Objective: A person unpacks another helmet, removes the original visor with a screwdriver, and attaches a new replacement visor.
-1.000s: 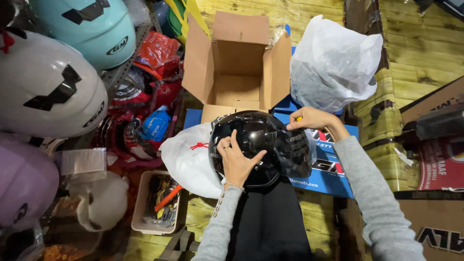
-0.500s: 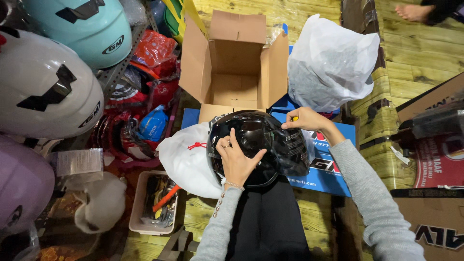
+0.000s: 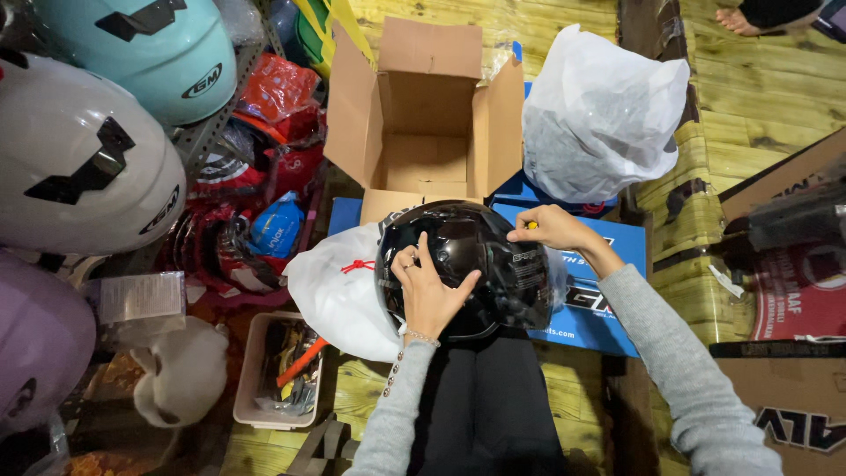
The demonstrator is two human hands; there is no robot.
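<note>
A glossy black helmet (image 3: 480, 256) rests on my lap, visor side up. My left hand (image 3: 429, 291) lies flat on its crown, fingers spread, steadying it. My right hand (image 3: 551, 227) is at the helmet's right side, pinched around a small yellow-tipped tool (image 3: 531, 225) pressed against the shell near the visor hinge. Both arms wear grey sleeves. Under the helmet's left side lies a white drawstring bag (image 3: 339, 295).
An open empty cardboard box (image 3: 423, 110) stands ahead, a blue flat box (image 3: 590, 304) beneath it. A bulging white plastic bag (image 3: 604, 115) sits right. White, teal and purple helmets (image 3: 84, 159) line the left. A small tray of tools (image 3: 278, 375) sits lower left. Someone's foot (image 3: 740, 19) shows top right.
My right hand has shifted slightly on the helmet's side with the tool. The left hand stays on the crown. The view has drifted a little.
</note>
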